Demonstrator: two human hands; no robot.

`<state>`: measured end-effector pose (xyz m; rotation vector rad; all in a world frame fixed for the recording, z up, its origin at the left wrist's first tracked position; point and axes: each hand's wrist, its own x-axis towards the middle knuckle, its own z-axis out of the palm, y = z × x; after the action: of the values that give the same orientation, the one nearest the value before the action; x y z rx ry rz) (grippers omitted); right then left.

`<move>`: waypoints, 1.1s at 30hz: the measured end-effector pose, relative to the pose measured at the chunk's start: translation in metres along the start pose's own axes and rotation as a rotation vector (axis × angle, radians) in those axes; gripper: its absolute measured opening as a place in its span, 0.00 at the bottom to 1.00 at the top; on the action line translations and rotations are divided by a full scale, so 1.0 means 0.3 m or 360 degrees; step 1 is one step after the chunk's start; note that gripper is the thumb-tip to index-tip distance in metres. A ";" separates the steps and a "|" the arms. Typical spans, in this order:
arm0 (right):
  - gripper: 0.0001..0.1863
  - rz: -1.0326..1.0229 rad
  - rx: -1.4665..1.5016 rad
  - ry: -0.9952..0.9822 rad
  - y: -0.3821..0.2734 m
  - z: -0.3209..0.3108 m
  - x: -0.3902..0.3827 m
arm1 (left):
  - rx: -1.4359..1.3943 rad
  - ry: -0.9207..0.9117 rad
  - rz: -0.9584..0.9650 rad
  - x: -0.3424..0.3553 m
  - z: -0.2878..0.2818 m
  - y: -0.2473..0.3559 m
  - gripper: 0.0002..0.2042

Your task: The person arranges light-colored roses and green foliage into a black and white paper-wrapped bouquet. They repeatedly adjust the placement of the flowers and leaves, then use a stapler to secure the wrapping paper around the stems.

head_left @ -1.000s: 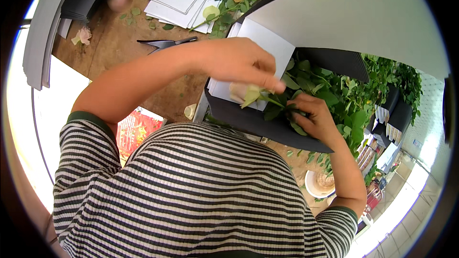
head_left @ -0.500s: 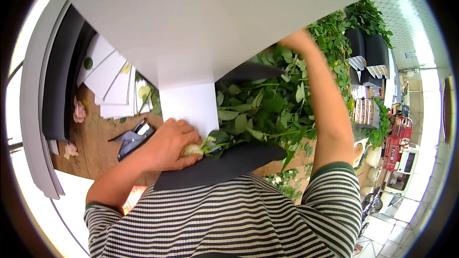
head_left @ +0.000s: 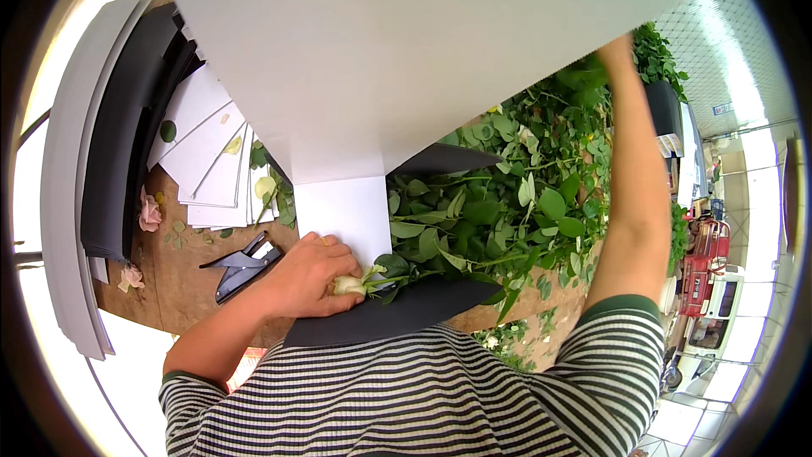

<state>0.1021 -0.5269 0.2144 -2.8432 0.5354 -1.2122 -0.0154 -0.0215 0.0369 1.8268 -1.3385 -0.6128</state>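
Observation:
My left hand point(head_left: 326, 278) is closed round a pale white rose point(head_left: 347, 285), its bloom under my fingers and its leafy stem lying to the right. The rose rests where a white cardboard strip point(head_left: 345, 211) meets a black paper sheet point(head_left: 389, 311) close to my body. At far right, my right hand point(head_left: 617, 51) reaches over the greenery beside blurred green leaves point(head_left: 582, 76). Its fingers are hidden behind a large pale grey board point(head_left: 406, 51), so what they hold does not show. Many leafy stems point(head_left: 474, 211) lie right of the strip.
A dark stapler point(head_left: 245, 267) lies on the wooden table point(head_left: 161, 292) left of my forearm. Fanned white cards point(head_left: 203, 152) and pink roses point(head_left: 149, 211) are beyond it. Stacked black and grey sheets point(head_left: 118, 144) stand at the left edge; a black box point(head_left: 664, 114) stands far right.
My right hand has moved farther right, with blurred leaves beside it. My left hand stays on the white rose, and the view has shifted slightly.

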 end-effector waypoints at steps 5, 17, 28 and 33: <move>0.25 -0.0026 0.0724 0.1177 -0.097 -0.451 0.094 | -0.0013 0.0000 0.0043 0.008 0.005 -0.002 0.12; 0.18 -0.0577 -0.0411 0.0661 -0.067 -0.686 -0.156 | 0.0020 0.0107 0.0050 -0.013 0.023 -0.027 0.12; 0.25 -0.0454 0.0035 0.0034 -0.105 -0.742 -0.250 | -0.0027 0.0220 0.0081 -0.053 0.039 -0.033 0.13; 0.33 -0.0774 0.0317 -0.1451 -0.459 -0.522 -0.720 | -0.0156 0.0159 -0.0119 -0.082 0.033 -0.003 0.14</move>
<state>-0.1043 -0.3099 0.1918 -2.9778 -0.3023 0.1308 -0.0307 -0.0011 0.0289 1.8099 -1.1594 -0.6077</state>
